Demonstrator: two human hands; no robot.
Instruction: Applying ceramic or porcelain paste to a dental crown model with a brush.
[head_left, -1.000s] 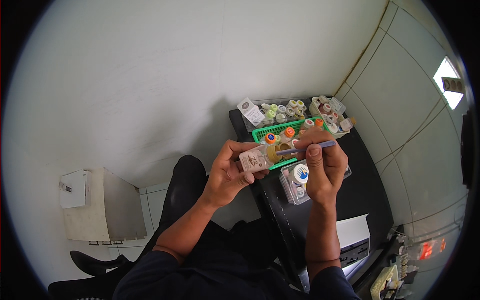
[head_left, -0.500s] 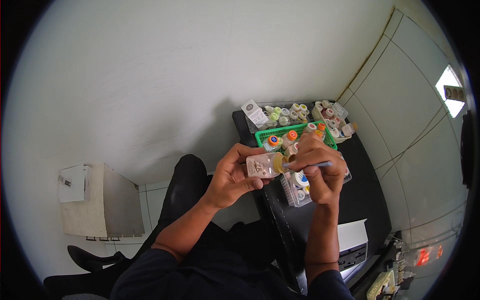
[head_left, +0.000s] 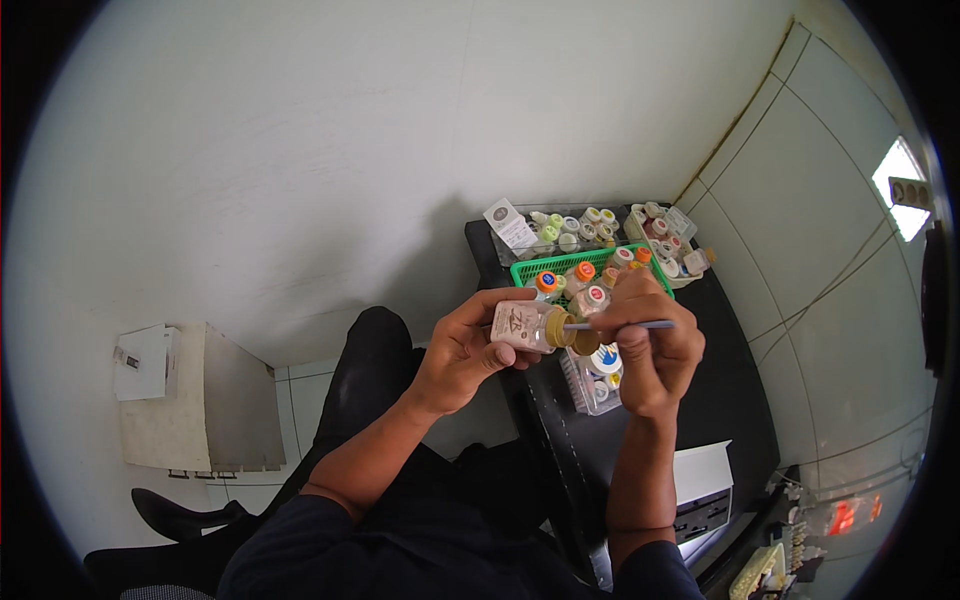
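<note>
My left hand [head_left: 450, 355] is closed around a small clear bottle [head_left: 516, 326] of pale pink powder, tilted on its side with its mouth to the right. Between the fingers of my right hand [head_left: 655, 350] is a thin grey-blue rod [head_left: 660, 324], its near end at the bottle's mouth. Whether the tip lies inside, I cannot tell. A gold cap [head_left: 587, 343] shows just below the rod, beside my right fingers; what supports it is hidden. Behind both hands, a green basket [head_left: 528, 270] holds jars with orange and white lids.
The black table [head_left: 725, 370] carries a clear plastic box [head_left: 598, 402] of small jars, a tray of jars [head_left: 685, 278] at the back right, and a folded white card [head_left: 510, 226]. An opened white case [head_left: 705, 470] lies nearer me. Walls rise behind and to the right.
My right hand has shifted slightly right, drawing the rod back a little from the bottle. The bottle has turned slightly in my left hand, and the gold cap shows more clearly.
</note>
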